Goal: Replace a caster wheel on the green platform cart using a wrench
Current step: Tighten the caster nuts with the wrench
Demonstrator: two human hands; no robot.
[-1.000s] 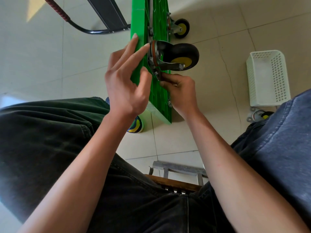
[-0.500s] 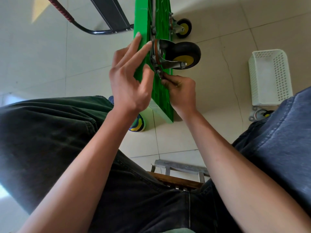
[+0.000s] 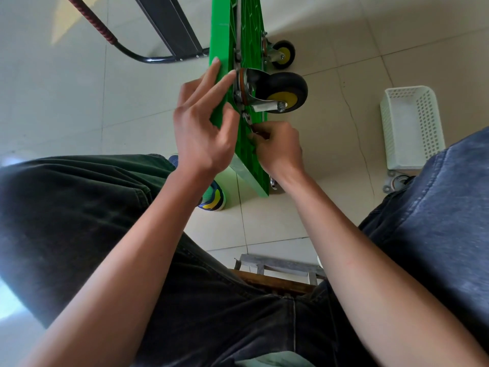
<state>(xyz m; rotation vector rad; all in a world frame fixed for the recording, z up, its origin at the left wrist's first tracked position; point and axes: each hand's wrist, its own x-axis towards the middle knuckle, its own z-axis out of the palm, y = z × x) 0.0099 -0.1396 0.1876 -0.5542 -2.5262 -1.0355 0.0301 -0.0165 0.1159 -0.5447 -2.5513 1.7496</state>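
here the green platform cart stands on edge on the tiled floor, the caster wheel jutting out to its right. the right hand pinches the handle of a small wrench, whose head sits just under the caster's mounting plate. the left hand has straight fingers pressed flat on the deck, gripping nothing. judging by this, seat the head fully on the nut, swing in short arcs, and brace the cart so it doesn't tip.
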